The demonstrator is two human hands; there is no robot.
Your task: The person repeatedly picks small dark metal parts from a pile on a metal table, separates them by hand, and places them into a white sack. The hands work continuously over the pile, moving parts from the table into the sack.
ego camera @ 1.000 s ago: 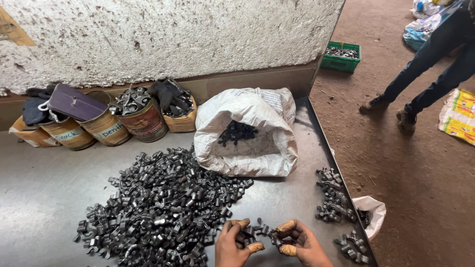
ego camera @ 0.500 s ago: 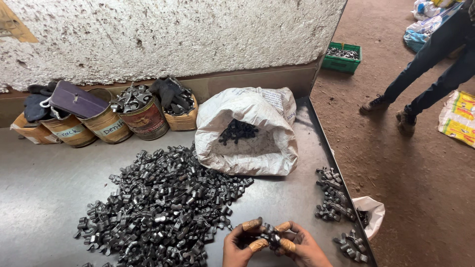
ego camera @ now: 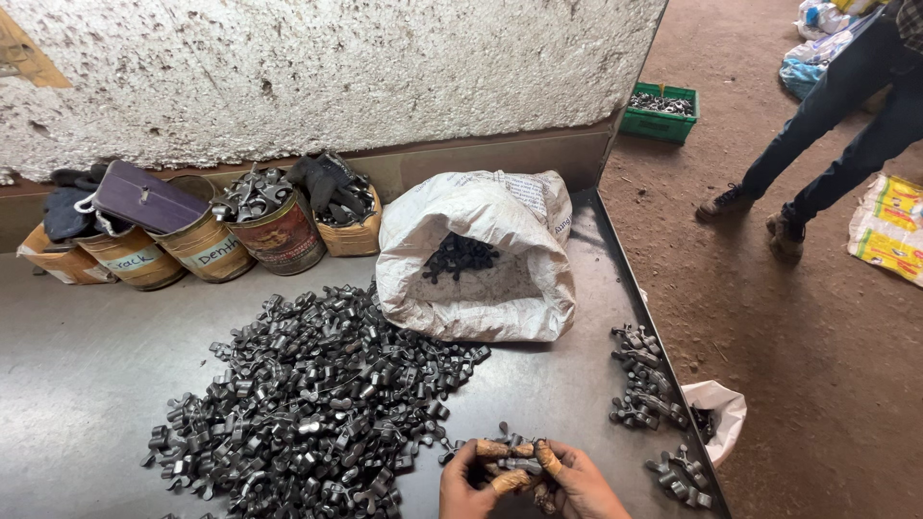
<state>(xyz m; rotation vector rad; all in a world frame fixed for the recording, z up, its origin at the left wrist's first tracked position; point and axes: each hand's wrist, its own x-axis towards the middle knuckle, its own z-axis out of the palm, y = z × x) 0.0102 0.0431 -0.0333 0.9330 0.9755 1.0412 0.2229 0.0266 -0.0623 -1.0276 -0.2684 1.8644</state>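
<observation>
Hands now closed in on each other at 6 o'clock on the desk [ego camera: 87,384], where a second ago held slightly apart; left hand [ego camera: 468,485] and right hand [ego camera: 580,488] meeting over a small cluster of dark metal pieces [ego camera: 510,463]. Fingers [ego camera: 493,449], bandaged in tan wraps at the tips, curled and pinching that cluster from both sides. Suggests a fresh handful being gathered and checked, with sorting only partly done, judging by the big heap of metal pieces [ego camera: 308,389] left at 9 o'clock of the hands. Open white sack [ego camera: 481,255] at 12 o'clock, smaller sorted groups [ego camera: 642,380] along the desk edge at 3 o'clock, tins [ego camera: 207,240] at 10 o'clock, unchanged.

Wrists and palms cut off by the bottom edge; exact number of pieces between the fingers impossible to make out; sack contents mostly shadowed
</observation>
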